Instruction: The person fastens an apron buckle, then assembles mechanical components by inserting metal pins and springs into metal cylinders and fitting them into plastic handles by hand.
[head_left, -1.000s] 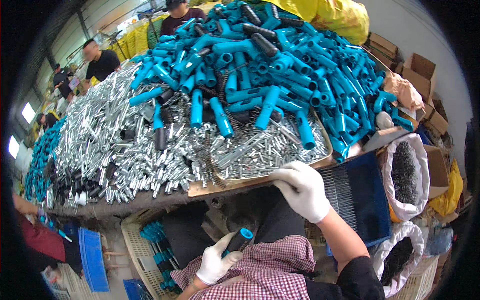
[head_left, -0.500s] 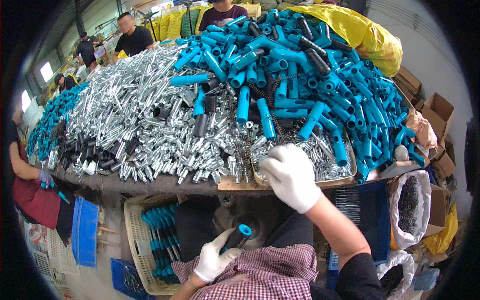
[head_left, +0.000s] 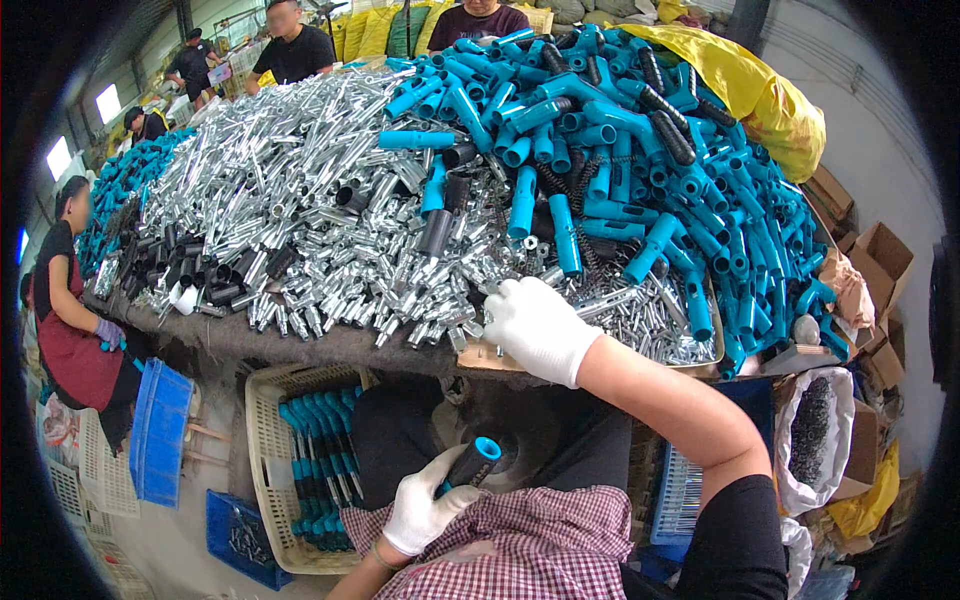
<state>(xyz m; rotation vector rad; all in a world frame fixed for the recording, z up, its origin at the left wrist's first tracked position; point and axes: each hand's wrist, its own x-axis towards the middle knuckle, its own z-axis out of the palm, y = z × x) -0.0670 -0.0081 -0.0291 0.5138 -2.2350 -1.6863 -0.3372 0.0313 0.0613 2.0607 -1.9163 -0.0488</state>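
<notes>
A plain pale grey wall point(head_left: 865, 130) rises on the right, with a dark post point(head_left: 748, 25) near its far end. On the left, bright white windows point(head_left: 108, 102) glow in a dimmer side of the room. The long bench point(head_left: 215, 338) is covered along its near edge in dark, worn cloth. Upright yellow sacks point(head_left: 378, 35) stand behind it. The floor point(head_left: 225, 455) is smooth, light grey and evenly lit, and cardboard boxes point(head_left: 887, 252) are stacked near the right wall.
</notes>
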